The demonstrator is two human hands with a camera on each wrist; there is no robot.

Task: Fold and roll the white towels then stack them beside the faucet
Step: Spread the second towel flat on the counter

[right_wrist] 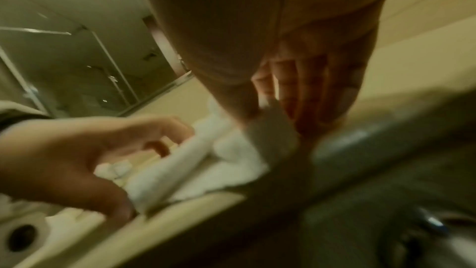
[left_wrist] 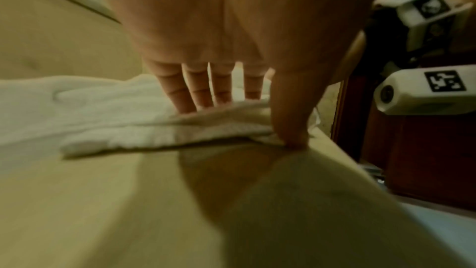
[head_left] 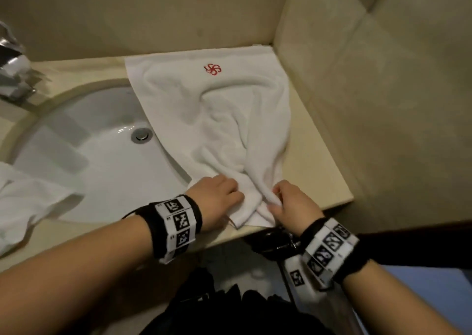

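Observation:
A white towel (head_left: 217,109) with a red logo lies crumpled on the beige counter (head_left: 319,171), right of the sink, its left edge hanging over the basin rim. Both hands are at its near end by the counter's front edge. My left hand (head_left: 229,194) pinches the near hem, fingers on top and thumb at the edge; the left wrist view shows the hand (left_wrist: 249,123) on the towel (left_wrist: 103,109). My right hand (head_left: 277,199) pinches a raised fold just to the right, blurred in the right wrist view (right_wrist: 275,121). The chrome faucet (head_left: 12,66) stands at the far left.
The white sink basin (head_left: 102,171) with a metal drain plug (head_left: 141,134) fills the left. A second white towel (head_left: 23,201) hangs over its near left rim. Tiled walls (head_left: 383,104) close off the back and right of the counter corner.

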